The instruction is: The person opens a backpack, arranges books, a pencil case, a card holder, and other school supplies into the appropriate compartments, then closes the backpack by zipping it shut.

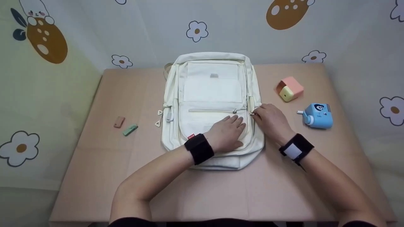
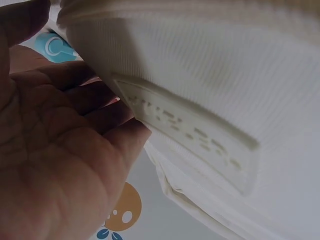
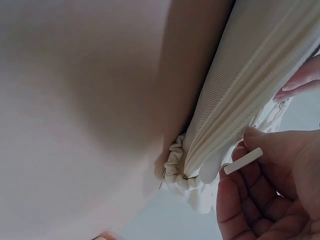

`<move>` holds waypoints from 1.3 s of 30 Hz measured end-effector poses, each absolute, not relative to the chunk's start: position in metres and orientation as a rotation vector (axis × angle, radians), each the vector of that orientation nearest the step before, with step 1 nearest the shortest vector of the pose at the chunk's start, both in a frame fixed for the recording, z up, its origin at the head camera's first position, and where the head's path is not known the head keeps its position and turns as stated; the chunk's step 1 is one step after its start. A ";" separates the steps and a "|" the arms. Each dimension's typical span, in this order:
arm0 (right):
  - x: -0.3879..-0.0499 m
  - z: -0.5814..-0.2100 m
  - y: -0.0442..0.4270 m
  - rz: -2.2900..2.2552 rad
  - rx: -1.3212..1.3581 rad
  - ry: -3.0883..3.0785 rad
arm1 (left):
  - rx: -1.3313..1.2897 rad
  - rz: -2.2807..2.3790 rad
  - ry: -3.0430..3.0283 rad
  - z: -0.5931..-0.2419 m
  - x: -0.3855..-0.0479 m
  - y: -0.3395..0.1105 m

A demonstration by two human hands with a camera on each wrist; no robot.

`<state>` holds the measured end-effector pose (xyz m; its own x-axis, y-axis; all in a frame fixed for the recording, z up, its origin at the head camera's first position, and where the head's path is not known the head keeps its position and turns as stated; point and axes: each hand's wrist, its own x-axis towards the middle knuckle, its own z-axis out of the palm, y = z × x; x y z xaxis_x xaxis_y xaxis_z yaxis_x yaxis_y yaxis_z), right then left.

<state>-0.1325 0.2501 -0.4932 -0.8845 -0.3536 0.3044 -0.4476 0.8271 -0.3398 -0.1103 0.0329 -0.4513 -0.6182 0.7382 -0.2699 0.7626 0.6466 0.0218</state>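
A cream backpack (image 1: 211, 91) lies flat on the table, front side up. The left hand (image 1: 226, 134) rests on its lower front pocket with fingers extended; in the left wrist view that hand (image 2: 65, 135) touches the fabric beside a raised label (image 2: 185, 130). At the bag's right side the right hand (image 1: 273, 121) pinches a zipper pull (image 1: 252, 113). The right wrist view shows the right hand (image 3: 275, 185) with curled fingers around a pale pull tab (image 3: 243, 160), close to the gathered edge of a side pocket (image 3: 173, 162).
Right of the bag are a pink and yellow sharpener (image 1: 290, 89) and a blue crank sharpener (image 1: 318, 116). To its left lie a small pink block (image 1: 119, 122) and a green one (image 1: 130, 130). Patterned cloth (image 1: 151, 31) hangs behind the table (image 1: 126, 173).
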 end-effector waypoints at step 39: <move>-0.093 -0.486 0.255 0.487 0.721 -2.854 | 1.268 -0.089 2.596 -0.450 -0.099 0.005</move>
<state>-0.0929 0.2553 -0.4858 -0.8714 -0.4339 0.2291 -0.4853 0.8310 -0.2720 -0.0991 0.0050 -0.4504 -0.5897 0.7681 -0.2498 0.7833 0.6192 0.0549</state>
